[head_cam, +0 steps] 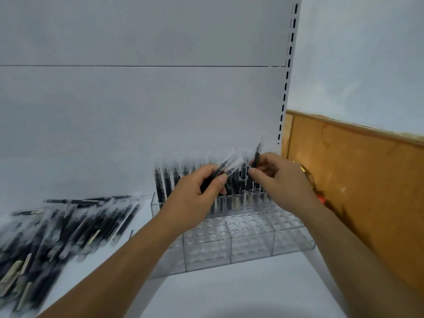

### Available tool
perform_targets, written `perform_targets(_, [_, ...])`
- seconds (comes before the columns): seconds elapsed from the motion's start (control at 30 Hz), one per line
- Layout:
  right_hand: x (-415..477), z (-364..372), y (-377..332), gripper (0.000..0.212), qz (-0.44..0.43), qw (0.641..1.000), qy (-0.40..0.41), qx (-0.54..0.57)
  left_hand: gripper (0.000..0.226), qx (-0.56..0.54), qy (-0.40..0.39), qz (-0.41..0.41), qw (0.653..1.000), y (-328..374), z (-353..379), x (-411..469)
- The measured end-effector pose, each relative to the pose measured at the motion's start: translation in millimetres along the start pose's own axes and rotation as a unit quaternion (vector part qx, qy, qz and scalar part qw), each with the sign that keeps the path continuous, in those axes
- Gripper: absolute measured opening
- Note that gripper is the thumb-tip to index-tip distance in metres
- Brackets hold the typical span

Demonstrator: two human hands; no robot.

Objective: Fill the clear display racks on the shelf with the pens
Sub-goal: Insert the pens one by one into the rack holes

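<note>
I am standing at the white shelf point(229, 294) and filling the clear display rack point(241, 239) with pens. My left hand point(195, 191) is closed around a small bunch of pens point(226, 168), so I have more ready and do not need to reach away each time. My right hand point(282, 177) pinches one pen point(256, 157) between thumb and fingertips. I hold it nearly upright, with its clear cap at the top, because it has to go straight down into a round hole. It is above the back of the rack, near the right end. The back rows already have standing pens point(165, 182) in them, packed close together. The front rows still show empty holes point(243, 226), so I think there is a lot left to do. Filling the back first makes sense, because then my hands do not bump pens in front. A big loose pile of pens point(64, 230) lies on the shelf to my left, well apart from the rack, where I can grab more. The view is a bit blurry, so I cannot tell which hole this pen is over.
</note>
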State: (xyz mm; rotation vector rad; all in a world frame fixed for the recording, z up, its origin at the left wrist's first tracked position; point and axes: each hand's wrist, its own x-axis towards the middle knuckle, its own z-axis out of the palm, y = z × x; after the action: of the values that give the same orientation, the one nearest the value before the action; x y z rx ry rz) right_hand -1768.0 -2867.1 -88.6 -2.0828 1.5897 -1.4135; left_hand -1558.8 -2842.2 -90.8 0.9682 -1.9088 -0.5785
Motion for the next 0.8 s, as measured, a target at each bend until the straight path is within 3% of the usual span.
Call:
perform_targets(0.17, [2,3,-2,0.009,-0.017,0.994,-0.053,-0.091,0.019,-0.005,-0.007,-0.009,1.0,1,0,0])
perform_targets(0.33, [3,3,-3,0.024,0.005,0.972,-0.127,-0.198,0.02,-0.007,-0.01,-0.02,1.0,0,1,1])
perform_targets(0.47, [1,-2,-7,0.025,0.035,0.967,-0.141,-0.208,0.02,-0.012,-0.012,-0.023,1.0,1,1,0])
perform_targets(0.6, [-5,-13,-10,0.026,0.022,0.99,-0.09,-0.107,0.019,-0.023,-0.002,-0.026,0.999,0,0,0])
perform_targets(0.7, [-10,-11,-22,0.02,0.007,0.989,-0.137,0.061,0.016,-0.031,-0.001,-0.025,0.999,-1,0,2])
perform_targets(0.8, [-13,-4,-32,0.018,-0.004,0.978,-0.147,0.149,0.014,-0.023,-0.005,-0.015,1.0,-2,1,2])
